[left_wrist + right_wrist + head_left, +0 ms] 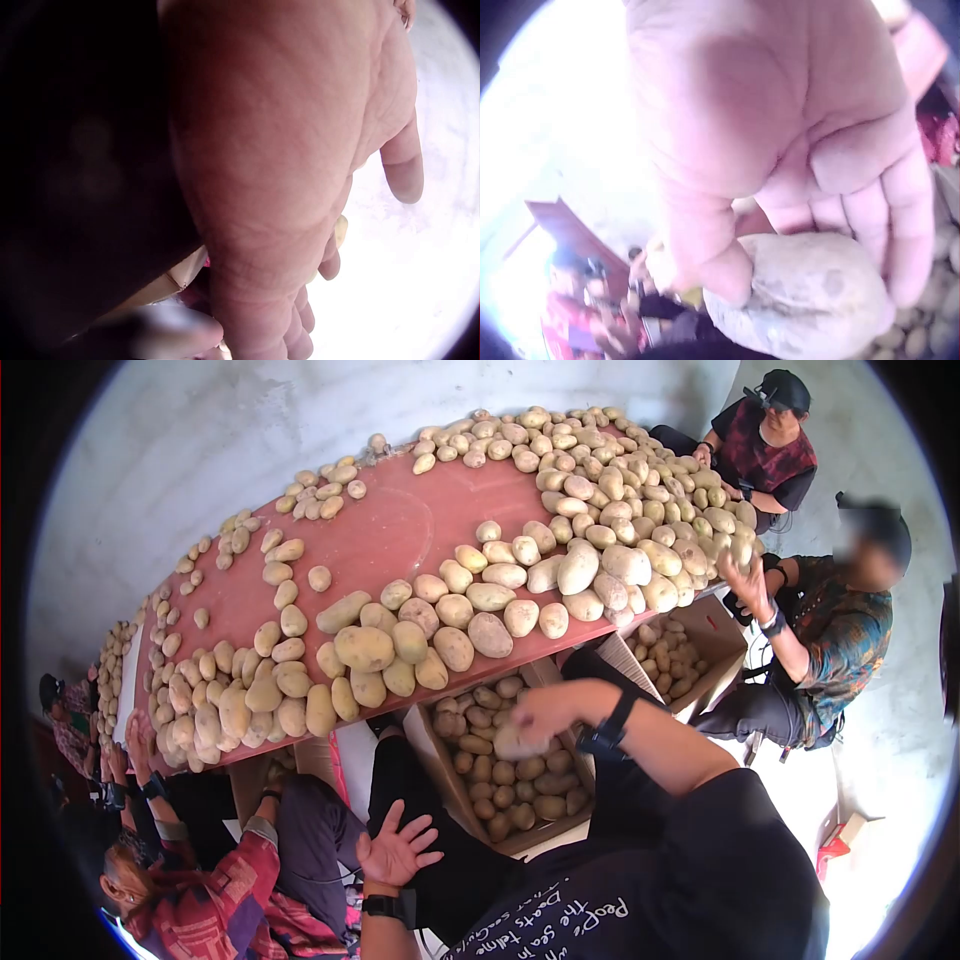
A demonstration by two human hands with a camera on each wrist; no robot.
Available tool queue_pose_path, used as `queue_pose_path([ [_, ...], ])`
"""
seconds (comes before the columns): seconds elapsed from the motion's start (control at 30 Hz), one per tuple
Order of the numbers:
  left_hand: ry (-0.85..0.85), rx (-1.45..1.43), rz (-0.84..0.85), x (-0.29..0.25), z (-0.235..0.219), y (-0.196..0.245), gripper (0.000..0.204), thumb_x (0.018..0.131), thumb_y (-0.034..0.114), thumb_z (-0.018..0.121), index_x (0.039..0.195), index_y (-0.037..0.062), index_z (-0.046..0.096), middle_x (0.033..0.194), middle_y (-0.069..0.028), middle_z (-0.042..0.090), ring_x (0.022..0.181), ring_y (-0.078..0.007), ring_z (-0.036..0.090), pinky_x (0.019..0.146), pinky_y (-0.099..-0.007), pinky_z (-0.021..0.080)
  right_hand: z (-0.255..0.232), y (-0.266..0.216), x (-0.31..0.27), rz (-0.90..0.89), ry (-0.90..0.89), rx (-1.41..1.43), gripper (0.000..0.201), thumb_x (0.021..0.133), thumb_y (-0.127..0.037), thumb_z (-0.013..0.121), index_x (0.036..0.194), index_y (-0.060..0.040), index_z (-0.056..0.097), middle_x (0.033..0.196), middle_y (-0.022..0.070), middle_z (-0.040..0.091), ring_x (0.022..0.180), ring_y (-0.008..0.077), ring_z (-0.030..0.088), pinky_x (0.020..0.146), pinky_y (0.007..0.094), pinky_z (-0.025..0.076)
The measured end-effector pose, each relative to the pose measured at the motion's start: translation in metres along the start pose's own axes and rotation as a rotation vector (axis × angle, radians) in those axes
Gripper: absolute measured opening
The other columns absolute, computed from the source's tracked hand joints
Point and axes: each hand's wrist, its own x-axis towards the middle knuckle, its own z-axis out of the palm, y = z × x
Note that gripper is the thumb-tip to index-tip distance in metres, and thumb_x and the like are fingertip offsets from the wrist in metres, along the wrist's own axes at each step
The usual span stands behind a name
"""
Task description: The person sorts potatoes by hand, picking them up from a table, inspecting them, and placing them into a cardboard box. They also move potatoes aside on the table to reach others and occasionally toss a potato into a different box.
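Right hand (562, 710) has a potato (810, 292) gripped between thumb and fingers, above the potato-filled cardboard box (550, 834); left hand (402, 850) is wide open, palm bare, fingers spread. A loose thumb hold could let that potato slip and bruise on the others. Beyond, potatoes crowd the red tabletop (400, 510); people sit around it, beside a pale wall (250, 420).

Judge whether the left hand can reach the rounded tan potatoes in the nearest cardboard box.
Probably yes: the left hand is empty and the box open, though a black-trousered leg lies between, and the right hand hovers over the potatoes.
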Motion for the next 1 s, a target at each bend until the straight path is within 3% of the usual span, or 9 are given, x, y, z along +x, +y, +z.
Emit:
queue_pose_path([
  [0.07, 0.007, 0.013, 0.001, 0.0, 0.0, -0.001, 0.078, 0.092, 0.054, 0.052, 0.154, 0.0192, 0.019, 0.152, -0.0301, 0.025, 0.139, -0.0478, 0.028, 0.108, -0.0697, 0.023, -0.044, -0.004, -0.028, -0.272, 0.406, 0.057, 0.039, 0.089, -0.032, 0.058, 0.114, -0.0029, 0.06, 0.099, 0.0127, 0.067, 0.088, 0.0197, 0.064, 0.076, 0.0351, 0.052],
  [0.1, 0.004, 0.013, -0.001, -0.001, 0.0, -0.001, 0.078, 0.092, 0.054, 0.052, 0.154, 0.0191, 0.019, 0.152, -0.0301, 0.025, 0.139, -0.0479, 0.028, 0.108, -0.0697, 0.023, -0.067, -0.01, -0.039, -0.075, 0.492, -0.033, 0.038, 0.093, -0.031, 0.053, 0.117, -0.0016, 0.057, 0.103, 0.013, 0.065, 0.091, 0.0206, 0.063, 0.08, 0.0347, 0.051],
  [0.13, -0.001, 0.013, -0.002, 0.0, 0.0, -0.001, 0.078, 0.092, 0.054, 0.051, 0.154, 0.0191, 0.019, 0.152, -0.0301, 0.025, 0.139, -0.0479, 0.028, 0.108, -0.0697, 0.023, -0.082, -0.003, -0.04, -0.079, 0.677, -0.026, 0.039, 0.095, -0.031, 0.05, 0.117, -0.0004, 0.057, 0.101, 0.0143, 0.065, 0.09, 0.0218, 0.062, 0.079, 0.0358, 0.051],
  [0.33, 0.011, -0.003, 0.007, 0.0, 0.001, -0.002, 0.078, 0.092, 0.054, 0.052, 0.154, 0.019, 0.019, 0.152, -0.0306, 0.025, 0.139, -0.048, 0.028, 0.107, -0.0698, 0.023, -0.118, 0.022, -0.05, -0.148, 0.673, 0.59, 0.048, 0.093, -0.027, 0.049, 0.134, -0.0012, 0.046, 0.105, 0.0082, 0.06, 0.087, 0.0197, 0.061, 0.068, 0.0292, 0.052],
  [0.43, 0.023, -0.011, 0.002, 0.001, 0.001, -0.002, 0.078, 0.092, 0.054, 0.052, 0.154, 0.019, 0.019, 0.151, -0.031, 0.025, 0.139, -0.0482, 0.028, 0.107, -0.0698, 0.023, -0.12, 0.004, -0.054, -0.079, 0.75, 0.464, 0.045, 0.095, -0.023, 0.052, 0.135, -0.0033, 0.047, 0.106, 0.006, 0.058, 0.094, 0.0161, 0.057, 0.079, 0.0302, 0.051],
  [0.63, 0.034, 0.007, -0.005, 0.0, 0.001, 0.0, 0.079, 0.092, 0.055, 0.052, 0.154, 0.019, 0.019, 0.151, -0.0309, 0.026, 0.139, -0.0477, 0.029, 0.107, -0.0692, 0.025, -0.112, 0.004, -0.03, 0.221, 1.02, -0.444, 0.046, 0.083, -0.015, 0.064, 0.127, -0.0048, 0.052, 0.115, 0.0152, 0.058, 0.105, 0.0322, 0.059, 0.087, 0.0395, 0.051],
  [0.73, 0.036, 0.04, -0.004, 0.0, 0.0, 0.0, 0.079, 0.091, 0.056, 0.052, 0.154, 0.0192, 0.019, 0.151, -0.0304, 0.027, 0.139, -0.0473, 0.03, 0.107, -0.0692, 0.026, -0.104, 0.023, -0.016, 0.213, 1.089, -0.705, 0.033, 0.079, -0.012, 0.064, 0.109, -0.0032, 0.056, 0.108, 0.0161, 0.06, 0.103, 0.0337, 0.058, 0.086, 0.042, 0.052],
  [0.93, 0.066, 0.104, 0.027, 0.007, 0.009, -0.003, 0.083, 0.089, 0.054, 0.056, 0.154, 0.0192, 0.017, 0.151, -0.029, 0.027, 0.138, -0.0461, 0.031, 0.105, -0.0687, 0.029, -0.079, 0.004, -0.037, -0.006, 1.252, -0.567, 0.033, 0.078, -0.007, 0.061, 0.11, -0.0034, 0.058, 0.109, 0.0152, 0.059, 0.103, 0.0349, 0.058, 0.086, 0.0414, 0.052],
  [1.0, 0.079, 0.133, 0.06, 0.015, 0.02, -0.008, 0.082, 0.09, 0.051, 0.056, 0.154, 0.0187, 0.016, 0.152, -0.028, 0.026, 0.139, -0.0448, 0.031, 0.105, -0.0666, 0.032, -0.06, -0.014, -0.05, -0.086, 1.115, -0.46, 0.035, 0.078, -0.008, 0.061, 0.112, -0.003, 0.058, 0.108, 0.0153, 0.06, 0.099, 0.0367, 0.059, 0.086, 0.0405, 0.052],
])
